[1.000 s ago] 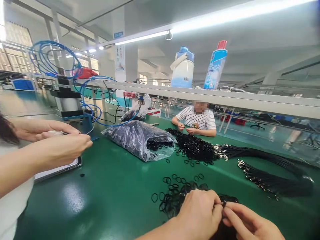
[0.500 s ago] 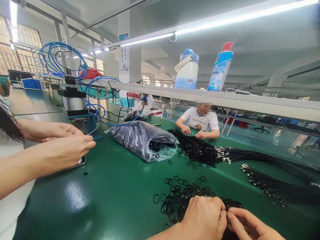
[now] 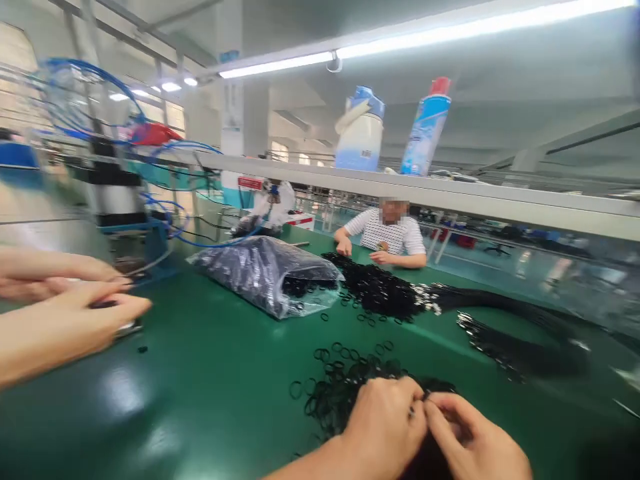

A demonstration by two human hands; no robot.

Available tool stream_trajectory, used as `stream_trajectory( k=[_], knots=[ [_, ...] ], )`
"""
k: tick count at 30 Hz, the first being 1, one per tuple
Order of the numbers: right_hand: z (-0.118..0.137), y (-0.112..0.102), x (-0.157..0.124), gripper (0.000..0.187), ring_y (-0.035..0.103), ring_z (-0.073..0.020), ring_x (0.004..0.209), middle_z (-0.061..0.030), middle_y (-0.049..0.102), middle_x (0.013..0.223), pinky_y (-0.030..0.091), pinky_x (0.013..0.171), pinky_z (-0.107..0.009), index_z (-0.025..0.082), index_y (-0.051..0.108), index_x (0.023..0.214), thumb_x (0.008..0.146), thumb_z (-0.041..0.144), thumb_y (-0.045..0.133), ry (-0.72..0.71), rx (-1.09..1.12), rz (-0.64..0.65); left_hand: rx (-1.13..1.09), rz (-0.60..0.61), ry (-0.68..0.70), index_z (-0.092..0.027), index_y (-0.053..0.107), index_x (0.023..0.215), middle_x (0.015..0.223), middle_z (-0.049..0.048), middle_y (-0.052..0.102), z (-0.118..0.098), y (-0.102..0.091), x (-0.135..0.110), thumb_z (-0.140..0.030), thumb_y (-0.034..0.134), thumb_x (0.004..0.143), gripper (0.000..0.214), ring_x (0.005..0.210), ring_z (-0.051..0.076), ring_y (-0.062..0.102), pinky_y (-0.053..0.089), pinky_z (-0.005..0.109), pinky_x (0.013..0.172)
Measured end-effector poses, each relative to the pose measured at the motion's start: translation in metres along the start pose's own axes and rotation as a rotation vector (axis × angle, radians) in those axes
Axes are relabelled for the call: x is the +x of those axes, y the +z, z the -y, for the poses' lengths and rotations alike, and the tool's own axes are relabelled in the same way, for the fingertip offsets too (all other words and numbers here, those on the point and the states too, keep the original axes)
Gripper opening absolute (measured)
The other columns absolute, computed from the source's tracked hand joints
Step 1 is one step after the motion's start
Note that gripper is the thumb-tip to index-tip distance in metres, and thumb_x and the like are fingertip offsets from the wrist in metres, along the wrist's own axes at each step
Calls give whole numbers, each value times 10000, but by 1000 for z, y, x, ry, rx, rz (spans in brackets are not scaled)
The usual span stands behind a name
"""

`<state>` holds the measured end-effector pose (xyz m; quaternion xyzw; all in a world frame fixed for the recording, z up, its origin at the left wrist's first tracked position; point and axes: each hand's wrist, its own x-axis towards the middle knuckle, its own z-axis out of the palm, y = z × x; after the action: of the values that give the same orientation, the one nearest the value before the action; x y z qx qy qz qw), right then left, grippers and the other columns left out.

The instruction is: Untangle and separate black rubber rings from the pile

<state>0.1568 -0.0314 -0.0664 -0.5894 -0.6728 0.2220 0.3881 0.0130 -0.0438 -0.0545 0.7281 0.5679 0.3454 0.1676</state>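
My left hand [image 3: 387, 423] and my right hand [image 3: 475, 440] meet at the bottom of the view, fingertips pinched together over a heap of small black rubber rings [image 3: 345, 390] on the green table [image 3: 210, 393]. Something small and dark sits between the pinched fingers; I cannot make out what it is. Both hands are closed. A bundle of black cables with metal ends [image 3: 505, 340] lies to the right of my hands.
A clear plastic bag of black rings [image 3: 267, 273] lies mid-table beside a larger pile of rings [image 3: 380, 290]. A co-worker's two hands [image 3: 90, 300] work at the left. A person in a striped shirt [image 3: 387, 233] sits across. A machine with blue hoses [image 3: 117, 173] stands at the left; two bottles [image 3: 390, 130] are on the shelf.
The view has swung a little to the right and is blurred. My hands sit slightly higher in the view, still pinched together over the rings. The co-worker's hands have shifted left.
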Motion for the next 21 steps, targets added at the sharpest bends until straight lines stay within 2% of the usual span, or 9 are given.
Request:
stream_trajectory(
  k=[3,5,9,14,21],
  knots=[
    [17,-2,-5,252,621,-155,582,10,686,651,454,561,-219,247,691,744,795,410,505,-32,7,-33,-85,14,12,-177,691,819,752,41,734,-2,-7,4,-184,451,843,241,689,181,662,461,258,636],
    [24,-3,-2,219,619,-146,612,17,683,669,449,616,-218,242,685,759,830,327,496,-48,19,-35,-139,40,23,-180,669,821,714,20,700,1,-10,11,-228,425,872,254,659,169,628,441,257,625],
    [26,-8,6,194,610,-131,635,29,691,711,424,631,-213,242,682,765,838,218,505,-80,17,-35,-196,100,-14,-207,665,832,708,-23,678,6,-13,26,-340,470,866,239,659,159,595,422,249,639],
    [23,-11,7,150,594,-121,628,50,686,705,391,624,-214,254,673,765,815,196,544,-86,-36,-52,-162,144,-71,-218,694,896,682,-37,663,4,-17,27,-440,482,847,310,647,163,578,405,244,602],
    [23,-10,9,124,544,-111,575,59,651,658,340,577,-215,252,646,714,792,200,564,-86,-115,-61,-60,117,16,-250,684,837,713,-58,691,7,-15,26,-426,478,851,272,655,149,594,409,230,642]
  ],
)
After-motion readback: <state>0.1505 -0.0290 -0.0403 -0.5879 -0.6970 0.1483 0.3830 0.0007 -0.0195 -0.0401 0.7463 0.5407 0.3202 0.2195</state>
